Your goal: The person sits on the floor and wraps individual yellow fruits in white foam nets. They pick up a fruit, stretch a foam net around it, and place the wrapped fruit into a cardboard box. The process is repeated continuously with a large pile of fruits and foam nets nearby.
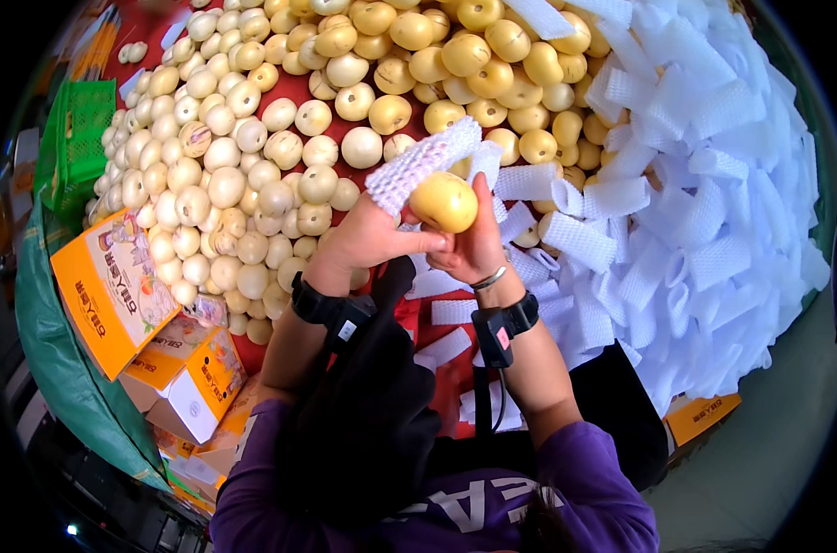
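Note:
A white foam net sleeve [425, 162] is stretched over the fingers of my left hand [366, 231], hiding most of them. The thumb of this hand points right and meets the fingers of my right hand [479, 242]. My right hand holds a smooth yellow pepino melon [446, 202] just below the sleeve. The melon is outside the sleeve, close against its lower edge. Both hands are above the middle of the heap, where pale melons [245, 207] lie to the left and yellower melons [466, 55] lie beyond.
Many loose foam net sleeves [695, 207] are piled on the right, some over the melons. Printed orange and white cartons [118, 283] stand at the left, beside a green plastic crate [86, 138]. Red cloth [287, 90] shows between the fruits. A green tarp [66, 373] edges the left side.

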`<action>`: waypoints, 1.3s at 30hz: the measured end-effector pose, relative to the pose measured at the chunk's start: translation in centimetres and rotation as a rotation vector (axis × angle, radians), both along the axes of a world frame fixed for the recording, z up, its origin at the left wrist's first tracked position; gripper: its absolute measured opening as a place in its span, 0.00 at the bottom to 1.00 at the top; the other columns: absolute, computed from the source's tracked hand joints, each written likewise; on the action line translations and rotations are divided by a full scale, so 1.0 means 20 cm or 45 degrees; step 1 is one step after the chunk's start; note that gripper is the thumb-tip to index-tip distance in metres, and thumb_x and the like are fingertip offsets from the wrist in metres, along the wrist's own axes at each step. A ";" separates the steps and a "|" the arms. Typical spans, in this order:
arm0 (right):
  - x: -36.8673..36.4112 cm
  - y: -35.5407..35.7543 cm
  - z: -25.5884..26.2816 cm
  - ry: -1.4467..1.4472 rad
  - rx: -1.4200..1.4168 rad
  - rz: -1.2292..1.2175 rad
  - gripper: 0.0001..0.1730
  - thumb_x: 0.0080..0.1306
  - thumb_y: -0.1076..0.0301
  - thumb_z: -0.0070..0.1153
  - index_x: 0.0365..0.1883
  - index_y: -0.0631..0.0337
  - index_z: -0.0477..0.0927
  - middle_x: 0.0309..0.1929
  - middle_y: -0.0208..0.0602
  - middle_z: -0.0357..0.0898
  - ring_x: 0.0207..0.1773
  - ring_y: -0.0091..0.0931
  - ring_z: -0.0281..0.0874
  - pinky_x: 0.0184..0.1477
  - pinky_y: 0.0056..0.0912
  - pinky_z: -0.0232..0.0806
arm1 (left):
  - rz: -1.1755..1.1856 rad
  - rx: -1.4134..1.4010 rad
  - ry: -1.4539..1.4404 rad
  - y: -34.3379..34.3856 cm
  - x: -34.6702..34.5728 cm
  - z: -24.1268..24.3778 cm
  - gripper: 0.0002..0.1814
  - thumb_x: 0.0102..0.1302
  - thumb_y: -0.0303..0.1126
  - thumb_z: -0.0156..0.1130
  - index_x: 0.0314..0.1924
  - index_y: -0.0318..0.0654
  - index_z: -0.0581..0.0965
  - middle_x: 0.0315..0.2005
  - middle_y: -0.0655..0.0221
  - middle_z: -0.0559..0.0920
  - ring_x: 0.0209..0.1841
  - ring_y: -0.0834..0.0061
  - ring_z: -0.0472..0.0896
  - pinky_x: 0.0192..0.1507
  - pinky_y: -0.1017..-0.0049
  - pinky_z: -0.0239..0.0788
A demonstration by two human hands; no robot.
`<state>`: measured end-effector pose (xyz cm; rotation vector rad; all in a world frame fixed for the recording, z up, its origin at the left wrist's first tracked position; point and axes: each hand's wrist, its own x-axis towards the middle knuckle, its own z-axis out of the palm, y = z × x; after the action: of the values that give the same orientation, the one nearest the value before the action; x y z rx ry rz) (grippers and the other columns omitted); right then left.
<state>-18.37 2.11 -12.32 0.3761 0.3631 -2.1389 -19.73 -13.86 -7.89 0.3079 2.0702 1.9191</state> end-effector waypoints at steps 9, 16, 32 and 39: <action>0.01 -0.05 0.07 0.221 0.744 0.022 0.42 0.64 0.31 0.22 0.34 0.62 0.74 0.10 0.28 0.65 0.06 0.17 0.56 0.10 0.15 0.50 | 0.113 0.038 -0.261 -0.01 0.06 -0.09 0.36 0.41 0.27 0.71 0.53 0.33 0.68 0.48 0.65 0.73 0.51 0.73 0.71 0.54 0.72 0.62; 0.08 0.03 -0.09 0.195 0.947 -0.217 0.21 0.64 0.54 0.50 0.41 0.65 0.74 0.36 0.31 0.76 0.35 0.18 0.73 0.33 0.20 0.67 | -0.072 1.054 -1.112 -0.18 0.16 -0.20 0.40 0.43 0.27 0.73 0.57 0.36 0.64 0.49 0.65 0.74 0.51 0.72 0.73 0.49 0.70 0.69; 0.08 0.15 -0.03 1.464 1.878 -0.234 0.37 0.44 0.63 0.66 0.52 0.63 0.67 0.46 0.43 0.72 0.52 0.37 0.69 0.57 0.37 0.61 | -0.486 0.415 -1.302 -0.07 0.08 -0.36 0.34 0.65 0.59 0.42 0.54 0.32 0.62 0.28 0.55 0.79 0.19 0.70 0.79 0.22 0.72 0.71; 0.12 0.27 -0.08 0.077 -0.037 -0.258 0.39 0.57 0.43 0.51 0.57 0.66 0.63 0.51 0.49 0.71 0.51 0.40 0.72 0.54 0.44 0.65 | -0.006 -1.302 -0.167 0.13 -0.11 -0.67 0.31 0.59 0.42 0.55 0.59 0.37 0.58 0.38 0.43 0.77 0.35 0.54 0.79 0.38 0.62 0.71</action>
<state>-16.03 7.55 -13.97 0.3447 0.3399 -2.3551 -21.94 -11.17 -21.35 -0.0563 2.5970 0.6477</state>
